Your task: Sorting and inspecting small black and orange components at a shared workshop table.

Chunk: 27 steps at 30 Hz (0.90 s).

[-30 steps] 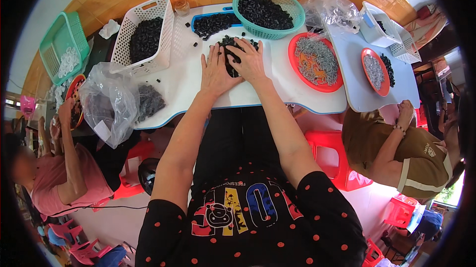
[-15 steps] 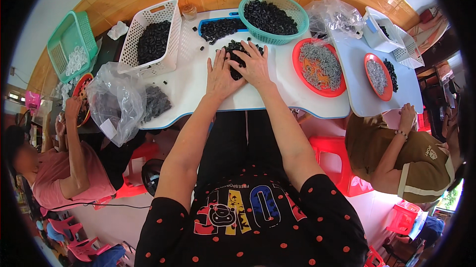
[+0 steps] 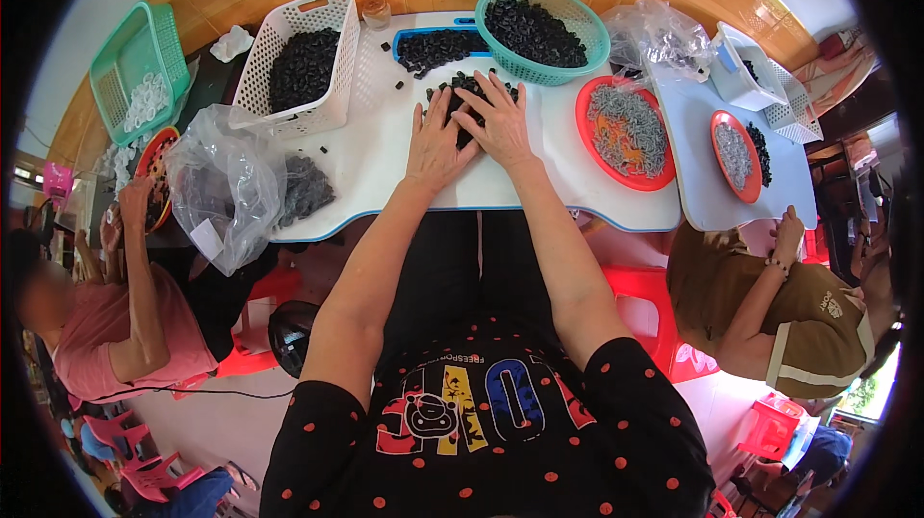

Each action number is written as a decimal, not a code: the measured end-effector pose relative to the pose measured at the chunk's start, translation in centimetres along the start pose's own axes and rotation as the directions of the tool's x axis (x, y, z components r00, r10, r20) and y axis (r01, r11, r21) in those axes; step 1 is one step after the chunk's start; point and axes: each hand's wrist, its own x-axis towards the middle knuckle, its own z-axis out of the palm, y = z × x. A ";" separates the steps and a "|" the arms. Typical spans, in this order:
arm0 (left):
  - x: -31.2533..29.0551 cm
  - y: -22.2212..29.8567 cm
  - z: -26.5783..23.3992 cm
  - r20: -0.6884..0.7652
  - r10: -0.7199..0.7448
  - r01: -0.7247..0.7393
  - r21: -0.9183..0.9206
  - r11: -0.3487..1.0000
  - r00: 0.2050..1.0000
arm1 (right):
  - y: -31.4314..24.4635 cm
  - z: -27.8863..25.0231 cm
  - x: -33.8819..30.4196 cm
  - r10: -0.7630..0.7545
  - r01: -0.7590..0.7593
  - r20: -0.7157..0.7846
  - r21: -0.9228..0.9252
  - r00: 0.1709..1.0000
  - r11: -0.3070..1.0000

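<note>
A heap of small black plastic pieces lies on the white table in front of me. My left hand rests on its near left side, palm down with the fingers stretched forward. Over the near right side spreads my right hand, its fingers apart and its thumb side close to the left hand. Both hands touch the heap and hide part of it. Whether any piece sits under the palms is hidden.
Black pieces fill a white basket, a blue tray and a green basket. A red plate holds grey screw-like parts. A clear bag lies left. Co-workers sit at left and right.
The view has shifted slightly. Both hands stay on the heap, with the fingers only a little moved over the black pieces.
</note>
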 end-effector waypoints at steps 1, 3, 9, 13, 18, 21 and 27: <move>0.0 -0.1 0.0 -0.002 0.002 -0.002 -0.005 1.000 1.000 | 0.0 0.0 0.0 0.007 -0.007 -0.001 0.015 1.000 1.000; -0.1 -0.2 0.0 -0.006 0.006 -0.007 -0.015 1.000 1.000 | 0.0 0.0 0.0 0.020 -0.019 -0.003 0.046 1.000 0.999; -0.1 -0.3 -0.1 -0.032 0.016 -0.017 -0.035 0.999 0.999 | 0.1 0.7 0.5 0.061 -0.056 -0.030 0.144 0.998 0.988; 0.0 -0.6 0.1 -0.069 -0.068 0.062 -0.078 0.995 0.995 | 0.4 1.0 0.4 0.060 -0.054 -0.056 0.117 0.997 0.992; 0.1 -1.1 0.6 -0.089 -0.087 0.080 -0.073 0.994 0.992 | 0.4 0.9 0.1 0.029 -0.027 -0.047 0.051 0.998 0.998; 0.3 -1.7 1.2 -0.110 -0.110 0.103 -0.071 0.992 0.988 | 0.4 0.8 0.2 0.043 -0.040 -0.044 0.079 0.998 0.996; 0.1 -3.0 2.0 -0.193 -0.227 0.170 -0.271 0.947 0.954 | 0.8 0.7 0.3 0.064 -0.060 -0.035 0.122 0.997 0.991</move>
